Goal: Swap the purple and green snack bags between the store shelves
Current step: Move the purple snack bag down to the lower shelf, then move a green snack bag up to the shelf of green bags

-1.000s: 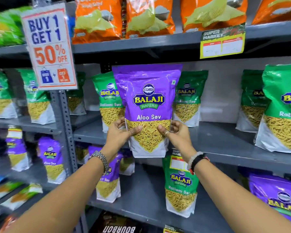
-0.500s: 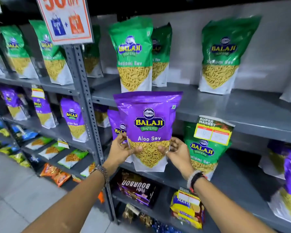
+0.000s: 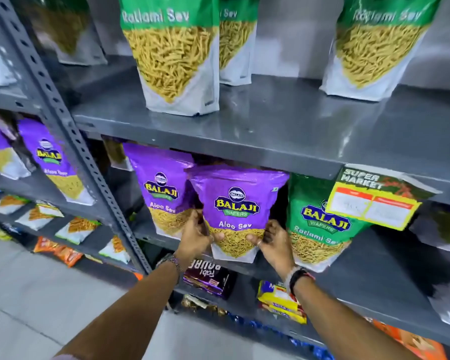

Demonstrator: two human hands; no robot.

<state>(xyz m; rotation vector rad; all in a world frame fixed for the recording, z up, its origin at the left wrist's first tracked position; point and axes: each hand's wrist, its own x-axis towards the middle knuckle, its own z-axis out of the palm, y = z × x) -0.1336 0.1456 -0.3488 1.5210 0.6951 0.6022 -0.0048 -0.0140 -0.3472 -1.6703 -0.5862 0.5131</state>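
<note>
I hold a purple Aloo Sev bag (image 3: 235,211) upright by its lower corners, my left hand (image 3: 194,236) on its left side and my right hand (image 3: 273,242) on its right. Its base sits at the front of the lower shelf (image 3: 361,276), under the upper shelf (image 3: 283,131). Another purple bag (image 3: 159,188) stands just left and behind it. A green Ratlami Sev bag (image 3: 320,229) stands right of it on the same lower shelf. Green bags (image 3: 172,55) (image 3: 374,45) stand on the upper shelf.
A yellow price tag (image 3: 374,201) hangs from the upper shelf edge, overlapping the green bag. A perforated grey upright (image 3: 70,131) divides the racks; more purple bags (image 3: 51,162) stand left of it. Biscuit packs (image 3: 208,278) and yellow packs (image 3: 281,302) lie on the shelf below.
Both hands carried the purple bag down from the upper shelf level and in under the upper shelf, between the other purple bag and the green bag. The view tilted downward.
</note>
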